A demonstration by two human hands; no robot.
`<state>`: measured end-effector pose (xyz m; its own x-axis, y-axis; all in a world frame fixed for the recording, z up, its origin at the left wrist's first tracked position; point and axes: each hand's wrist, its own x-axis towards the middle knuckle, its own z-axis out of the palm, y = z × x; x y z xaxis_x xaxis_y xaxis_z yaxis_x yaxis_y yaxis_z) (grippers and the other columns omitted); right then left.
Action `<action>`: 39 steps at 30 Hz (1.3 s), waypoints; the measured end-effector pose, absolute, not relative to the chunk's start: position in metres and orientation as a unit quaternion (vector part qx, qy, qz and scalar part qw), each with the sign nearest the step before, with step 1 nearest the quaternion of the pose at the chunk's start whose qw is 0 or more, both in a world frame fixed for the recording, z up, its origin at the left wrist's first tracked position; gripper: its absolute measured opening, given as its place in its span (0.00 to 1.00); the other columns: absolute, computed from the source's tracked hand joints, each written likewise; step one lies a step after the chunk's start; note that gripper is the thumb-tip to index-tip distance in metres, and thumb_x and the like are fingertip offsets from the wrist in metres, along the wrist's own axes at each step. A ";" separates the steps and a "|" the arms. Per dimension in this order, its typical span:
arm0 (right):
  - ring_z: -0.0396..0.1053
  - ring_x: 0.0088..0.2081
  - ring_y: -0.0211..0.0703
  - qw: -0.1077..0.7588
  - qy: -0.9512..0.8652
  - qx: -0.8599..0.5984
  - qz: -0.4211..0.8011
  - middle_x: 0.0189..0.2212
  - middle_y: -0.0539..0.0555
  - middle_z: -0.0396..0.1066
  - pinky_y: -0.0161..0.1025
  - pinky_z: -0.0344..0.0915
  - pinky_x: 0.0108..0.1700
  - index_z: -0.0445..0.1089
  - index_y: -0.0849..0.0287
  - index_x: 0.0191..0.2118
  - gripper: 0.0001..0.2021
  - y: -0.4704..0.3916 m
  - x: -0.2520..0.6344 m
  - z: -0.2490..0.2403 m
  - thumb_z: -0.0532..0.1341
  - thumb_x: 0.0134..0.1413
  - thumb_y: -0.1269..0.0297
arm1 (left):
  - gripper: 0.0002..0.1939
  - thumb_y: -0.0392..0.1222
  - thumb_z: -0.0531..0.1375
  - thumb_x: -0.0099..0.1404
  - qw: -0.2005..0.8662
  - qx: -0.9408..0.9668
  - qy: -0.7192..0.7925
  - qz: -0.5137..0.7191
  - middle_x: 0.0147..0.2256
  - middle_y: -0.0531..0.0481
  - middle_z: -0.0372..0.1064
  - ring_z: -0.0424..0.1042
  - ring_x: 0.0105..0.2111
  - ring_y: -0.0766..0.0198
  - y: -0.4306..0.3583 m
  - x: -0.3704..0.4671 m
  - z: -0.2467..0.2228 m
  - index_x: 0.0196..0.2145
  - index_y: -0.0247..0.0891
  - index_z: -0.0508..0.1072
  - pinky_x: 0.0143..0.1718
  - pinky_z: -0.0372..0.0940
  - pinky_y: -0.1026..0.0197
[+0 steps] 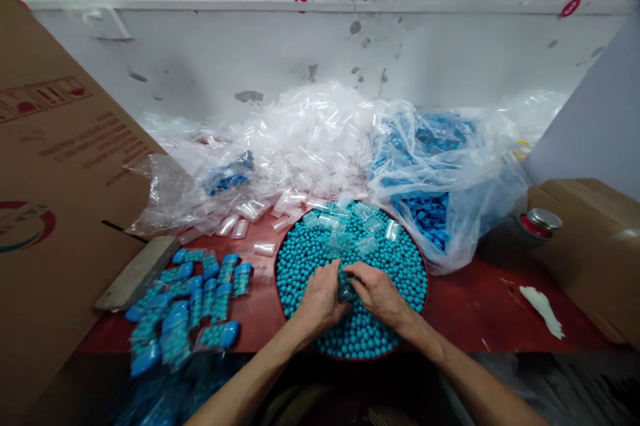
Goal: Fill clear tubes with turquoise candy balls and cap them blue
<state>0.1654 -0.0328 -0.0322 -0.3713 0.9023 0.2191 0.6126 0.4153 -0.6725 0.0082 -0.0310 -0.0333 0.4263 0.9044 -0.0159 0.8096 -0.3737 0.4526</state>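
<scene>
A round red tray full of small teal balls stands in front of me. Over it, my left hand and my right hand meet around a small clear plastic container, partly hidden by the fingers. Both hands are closed on it. Several empty clear containers lie on the balls at the tray's far side. To the left, filled containers with blue caps are spread on the red table.
Behind the tray is a big heap of clear containers. A plastic bag of blue caps lies at right, near a grey flask. Cardboard boxes flank the table; a grey bar lies at left.
</scene>
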 end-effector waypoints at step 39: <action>0.61 0.38 0.45 0.121 -0.878 -0.455 0.092 0.34 0.57 0.65 0.41 0.59 0.40 0.65 0.60 0.38 0.10 0.014 0.152 -0.014 0.49 0.53 0.74 | 0.31 0.35 0.56 0.46 0.053 0.860 0.481 0.162 0.58 0.34 0.37 0.31 0.59 0.44 -0.033 0.009 -0.039 0.50 0.30 0.54 0.55 0.42 0.43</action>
<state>0.1522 0.0137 -0.0141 -0.5570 0.8205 0.1285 0.7761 0.5693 -0.2712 0.0085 -0.0333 -0.0389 0.4845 0.8447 0.2273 0.8107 -0.5312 0.2461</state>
